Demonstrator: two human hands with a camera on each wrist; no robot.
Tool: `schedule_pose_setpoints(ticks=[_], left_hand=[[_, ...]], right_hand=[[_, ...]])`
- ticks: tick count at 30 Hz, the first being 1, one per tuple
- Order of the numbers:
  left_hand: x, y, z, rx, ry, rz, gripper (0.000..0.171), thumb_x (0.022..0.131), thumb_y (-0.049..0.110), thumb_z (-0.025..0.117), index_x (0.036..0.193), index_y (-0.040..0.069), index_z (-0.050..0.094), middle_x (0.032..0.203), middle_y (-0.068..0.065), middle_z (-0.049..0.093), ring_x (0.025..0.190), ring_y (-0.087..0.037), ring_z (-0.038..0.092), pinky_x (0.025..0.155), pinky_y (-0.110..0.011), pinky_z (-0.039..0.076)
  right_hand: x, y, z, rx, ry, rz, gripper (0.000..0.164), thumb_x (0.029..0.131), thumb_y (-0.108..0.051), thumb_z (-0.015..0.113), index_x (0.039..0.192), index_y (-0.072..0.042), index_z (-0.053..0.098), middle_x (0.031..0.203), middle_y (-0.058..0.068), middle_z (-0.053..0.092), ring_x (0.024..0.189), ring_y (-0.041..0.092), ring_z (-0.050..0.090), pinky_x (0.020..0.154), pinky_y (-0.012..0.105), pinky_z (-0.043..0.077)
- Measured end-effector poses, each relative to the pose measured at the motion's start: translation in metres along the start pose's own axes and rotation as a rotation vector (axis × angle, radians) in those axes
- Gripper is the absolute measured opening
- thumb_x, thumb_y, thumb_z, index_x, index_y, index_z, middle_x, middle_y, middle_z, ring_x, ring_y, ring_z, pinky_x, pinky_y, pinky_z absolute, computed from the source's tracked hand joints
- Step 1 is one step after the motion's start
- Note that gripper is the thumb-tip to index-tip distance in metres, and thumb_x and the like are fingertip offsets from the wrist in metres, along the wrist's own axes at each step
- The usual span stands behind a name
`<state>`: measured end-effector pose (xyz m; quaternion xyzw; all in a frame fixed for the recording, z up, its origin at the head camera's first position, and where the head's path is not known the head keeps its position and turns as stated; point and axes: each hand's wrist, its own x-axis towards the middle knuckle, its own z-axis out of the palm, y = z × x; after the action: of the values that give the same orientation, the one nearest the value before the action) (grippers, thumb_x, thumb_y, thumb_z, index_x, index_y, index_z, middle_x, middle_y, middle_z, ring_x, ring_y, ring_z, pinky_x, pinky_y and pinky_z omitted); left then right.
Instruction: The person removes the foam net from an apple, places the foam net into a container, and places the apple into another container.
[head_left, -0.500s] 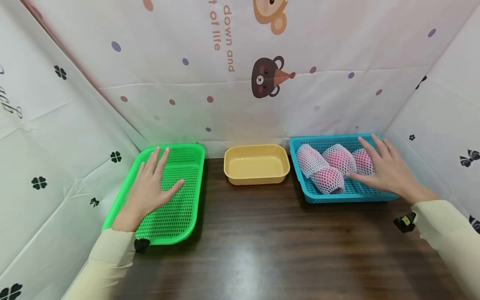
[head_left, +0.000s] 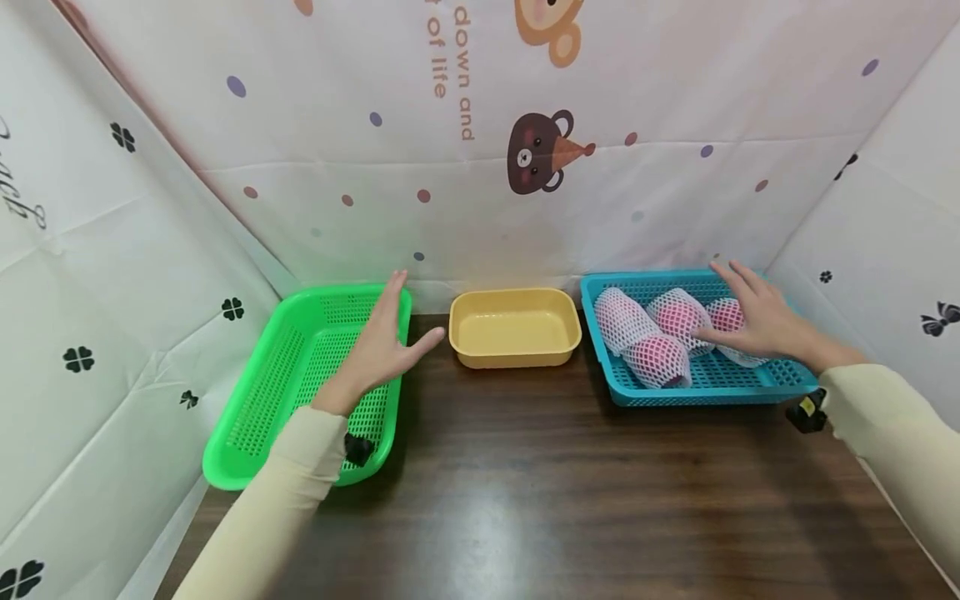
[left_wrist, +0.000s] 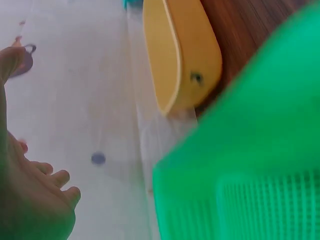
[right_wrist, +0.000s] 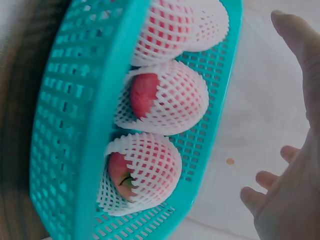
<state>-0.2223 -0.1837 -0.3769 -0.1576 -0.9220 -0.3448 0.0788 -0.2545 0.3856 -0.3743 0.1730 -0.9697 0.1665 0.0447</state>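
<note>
My left hand (head_left: 377, 350) is over the right side of the green basket (head_left: 212, 454), fingers stretched forward and thumb spread toward the yellow tub (head_left: 516, 362). It holds nothing. In the blue basket (head_left: 705, 398) lie several red apples (head_left: 657, 359) in white foam nets; one apple (right_wrist: 120, 172) shows its stem in the right wrist view. Above the right part of that basket is my right hand (head_left: 767, 321), thumb and fingers spread wide and holding nothing. Its thumb overlaps the netted apples in the head view.
The yellow tub stands between the two baskets against the back cloth (head_left: 360, 225). Printed white cloth (head_left: 112, 292) also walls off the left and right sides. Dark wooden tabletop (head_left: 540, 483) stretches in front of the containers.
My left hand has moved right, from over the middle of the green basket to its right rim. The right hand has shifted slightly left and up, still spread.
</note>
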Motion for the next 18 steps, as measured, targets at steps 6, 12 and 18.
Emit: schedule_pose_setpoints(ticks=[6,12,18], left_hand=[[0.019,0.025,0.030,-0.117,-0.032,0.011,0.105,0.090,0.064,0.066,0.166,0.024,0.005,0.172,0.002,0.009,0.156,-0.023,0.017,0.121,-0.057,0.025],[0.030,0.044,0.062,-0.169,-0.069,-0.007,0.108,0.089,0.065,0.067,0.166,0.026,0.002,0.172,0.007,0.009,0.155,-0.021,0.021,0.121,-0.052,0.026],[0.039,0.062,0.093,-0.206,-0.089,0.018,0.109,0.087,0.061,0.071,0.166,0.018,0.009,0.170,0.000,0.017,0.153,-0.023,0.025,0.121,-0.049,0.027]], right_hand=[[0.014,0.009,-0.005,0.033,-0.064,0.027,0.113,0.087,-0.039,0.078,0.165,-0.010,0.003,0.165,0.034,0.003,0.143,0.065,0.011,0.101,0.087,0.014],[0.024,0.012,-0.007,0.041,-0.122,0.073,0.114,0.088,-0.043,0.077,0.165,-0.008,-0.001,0.165,0.034,0.002,0.146,0.062,0.007,0.103,0.086,0.011],[0.033,0.016,-0.006,0.027,-0.169,0.123,0.107,0.090,-0.042,0.075,0.161,0.001,0.009,0.160,0.041,0.007,0.142,0.065,0.011,0.103,0.085,0.015]])
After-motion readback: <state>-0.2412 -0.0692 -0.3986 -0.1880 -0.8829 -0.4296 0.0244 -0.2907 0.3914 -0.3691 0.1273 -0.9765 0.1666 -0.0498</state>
